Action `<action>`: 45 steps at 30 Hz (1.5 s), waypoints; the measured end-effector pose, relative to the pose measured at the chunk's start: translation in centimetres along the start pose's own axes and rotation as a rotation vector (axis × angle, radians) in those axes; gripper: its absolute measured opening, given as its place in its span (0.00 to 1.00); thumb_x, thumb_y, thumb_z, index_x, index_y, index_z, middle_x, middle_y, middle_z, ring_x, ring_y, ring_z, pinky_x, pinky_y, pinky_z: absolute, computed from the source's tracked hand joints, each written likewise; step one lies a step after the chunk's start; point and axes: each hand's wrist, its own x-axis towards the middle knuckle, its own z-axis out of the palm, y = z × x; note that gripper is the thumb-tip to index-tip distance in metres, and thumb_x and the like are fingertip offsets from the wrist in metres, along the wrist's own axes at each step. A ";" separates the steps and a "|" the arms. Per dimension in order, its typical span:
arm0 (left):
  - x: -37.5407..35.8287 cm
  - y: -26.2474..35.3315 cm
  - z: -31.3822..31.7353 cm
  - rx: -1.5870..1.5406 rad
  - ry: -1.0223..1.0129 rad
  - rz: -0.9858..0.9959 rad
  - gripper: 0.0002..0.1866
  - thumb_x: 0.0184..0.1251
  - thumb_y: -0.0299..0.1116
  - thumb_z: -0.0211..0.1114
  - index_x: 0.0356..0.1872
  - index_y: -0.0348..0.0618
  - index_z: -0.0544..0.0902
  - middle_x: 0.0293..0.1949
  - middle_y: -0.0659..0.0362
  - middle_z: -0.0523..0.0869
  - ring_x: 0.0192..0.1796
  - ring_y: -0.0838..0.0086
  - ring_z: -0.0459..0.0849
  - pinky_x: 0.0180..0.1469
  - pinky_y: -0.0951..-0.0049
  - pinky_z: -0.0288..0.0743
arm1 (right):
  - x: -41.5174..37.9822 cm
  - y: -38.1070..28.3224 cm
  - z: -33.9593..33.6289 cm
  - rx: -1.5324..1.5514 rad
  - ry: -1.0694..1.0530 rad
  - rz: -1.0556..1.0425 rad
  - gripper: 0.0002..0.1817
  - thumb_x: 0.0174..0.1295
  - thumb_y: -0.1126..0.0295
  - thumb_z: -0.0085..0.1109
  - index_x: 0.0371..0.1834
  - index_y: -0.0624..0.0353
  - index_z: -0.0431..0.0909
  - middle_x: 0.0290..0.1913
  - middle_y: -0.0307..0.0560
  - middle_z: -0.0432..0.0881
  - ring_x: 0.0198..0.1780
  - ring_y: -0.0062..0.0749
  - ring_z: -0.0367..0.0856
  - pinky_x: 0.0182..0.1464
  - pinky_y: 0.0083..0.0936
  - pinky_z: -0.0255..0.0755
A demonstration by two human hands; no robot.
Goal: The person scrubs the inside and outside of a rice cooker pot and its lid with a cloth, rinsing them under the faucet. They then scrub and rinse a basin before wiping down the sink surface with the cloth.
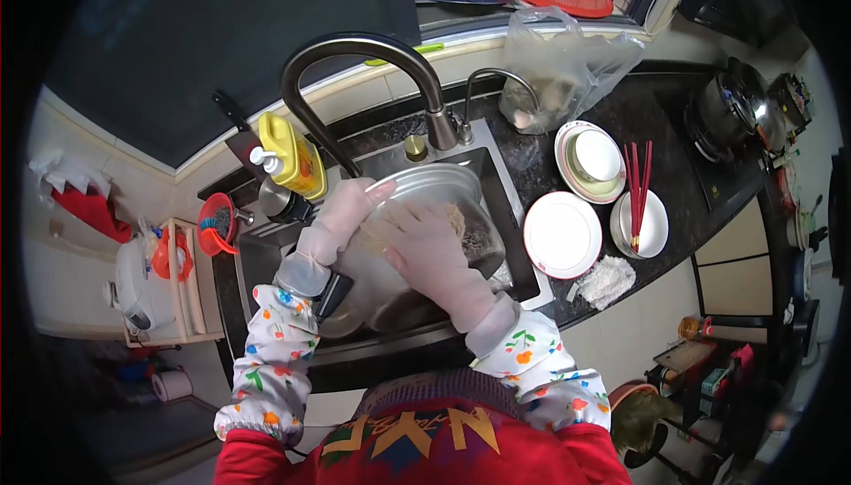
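A large metal pot (433, 174) lies tilted in the sink, its side facing up. My left hand (341, 219), in a translucent pinkish glove, is closed on its left edge, thumb over the rim. My right hand (427, 241), gloved the same way, presses a tan, rough-looking cloth (454, 218) against the pot. The fingers lie over this cloth and hide most of it. The pot's lower part is partly covered by my right forearm.
A curved tap (362, 44) arches over the sink (529, 250). On its left stand a yellow detergent bottle (295, 155), a cleaver (239, 136) and a red basket (217, 219). To the right are plates (563, 235), a bowl (653, 223) with red chopsticks, a white rag (606, 282) and a plastic bag (554, 68).
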 end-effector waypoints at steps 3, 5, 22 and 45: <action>-0.7 0.3 -0.2 0.115 0.041 -0.043 0.23 0.69 0.48 0.57 0.39 0.33 0.82 0.27 0.63 0.81 0.31 0.83 0.74 0.35 0.76 0.71 | 0.9 1.4 -0.2 -0.126 -0.248 0.123 0.14 0.52 0.67 0.59 0.44 0.52 0.79 0.43 0.47 0.80 0.47 0.43 0.77 0.54 0.35 0.69; -1.4 -1.8 0.0 -0.246 0.098 0.016 0.20 0.70 0.44 0.58 0.37 0.33 0.82 0.27 0.60 0.83 0.30 0.82 0.75 0.35 0.74 0.72 | -0.3 5.1 -0.4 0.027 -0.297 0.221 0.19 0.59 0.66 0.55 0.54 0.54 0.76 0.50 0.47 0.80 0.51 0.40 0.77 0.57 0.29 0.68; -4.1 -16.4 2.3 -0.669 0.226 -0.045 0.25 0.73 0.52 0.52 0.44 0.37 0.82 0.36 0.66 0.83 0.36 0.83 0.77 0.42 0.77 0.71 | -7.8 10.4 -1.6 1.274 0.064 0.966 0.24 0.73 0.57 0.44 0.63 0.64 0.67 0.56 0.41 0.76 0.56 0.22 0.72 0.60 0.20 0.63; -3.7 -12.5 1.8 -0.609 0.418 -0.243 0.29 0.70 0.54 0.55 0.45 0.31 0.81 0.37 0.58 0.84 0.36 0.77 0.79 0.41 0.73 0.73 | -8.0 -4.0 5.6 0.330 0.077 0.321 0.34 0.60 0.69 0.54 0.71 0.58 0.56 0.73 0.62 0.49 0.73 0.66 0.42 0.74 0.53 0.37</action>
